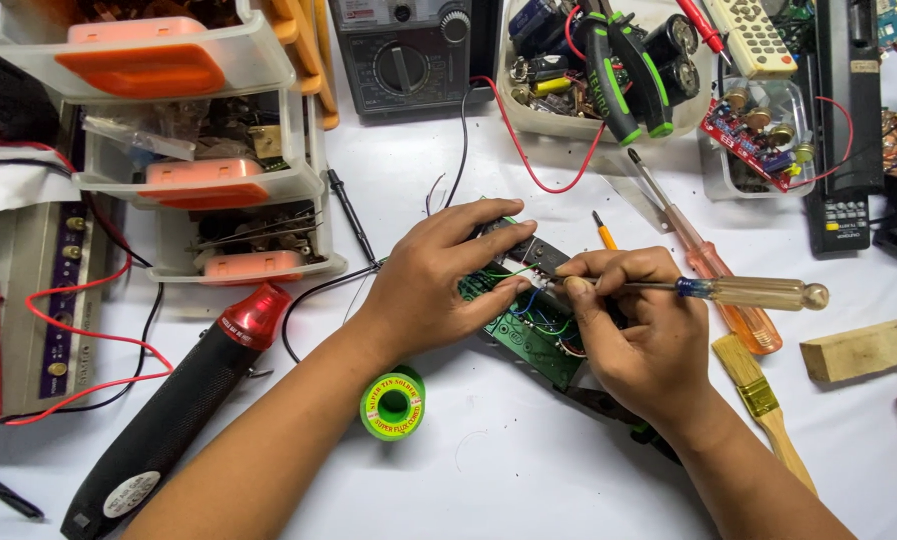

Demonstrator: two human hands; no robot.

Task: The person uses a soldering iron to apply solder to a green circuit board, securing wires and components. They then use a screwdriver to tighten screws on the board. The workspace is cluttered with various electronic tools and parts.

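The left hand [439,285] presses down on the green rectangular circuit board [529,335] lying mid-table, its grip clamped over the board's top edge to stop it sliding. The right hand [634,335] pinches the shaft of a screwdriver with a clear amber handle [749,293], held nearly flat so the tip meets the board; a green solder spool [393,403] sits near

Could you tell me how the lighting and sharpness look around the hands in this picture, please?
Head view: light is even and soft on the white table, with only faint shadows under the left hand and right hand. The green circuit board and screwdriver are sharp. Glare shows on the clear drawers. Edges bend slightly.
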